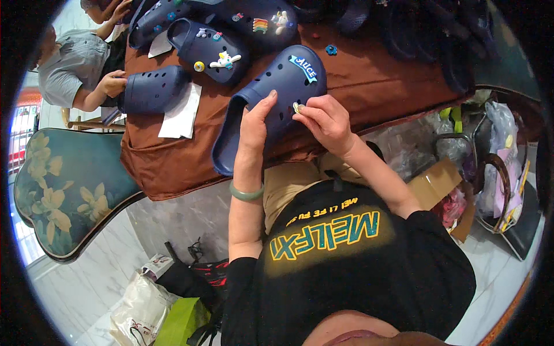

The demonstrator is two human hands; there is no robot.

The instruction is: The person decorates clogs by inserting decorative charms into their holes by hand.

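My left hand (258, 124) grips a navy blue foam clog (265, 92) by its side. The thumb lies on the outer wall, and the other fingers are hidden inside the shoe. A blue banner-shaped charm (304, 69) with white lettering sits on the clog's toe. Pinched between the thumb and forefinger of my right hand (328, 120) is a small pale shoe charm (298, 108), right at the vent holes; whether its stem is in a hole, I cannot tell. A green bangle (246, 193) circles my left wrist.
A brown cloth (161, 164) covers the table. Beyond my hands lie more navy clogs (210, 52) with charms, a loose blue flower charm (330, 50) and white paper (180, 112). At the left, another person (81, 63) holds a clog. Bags (141, 305) rest on the floor.
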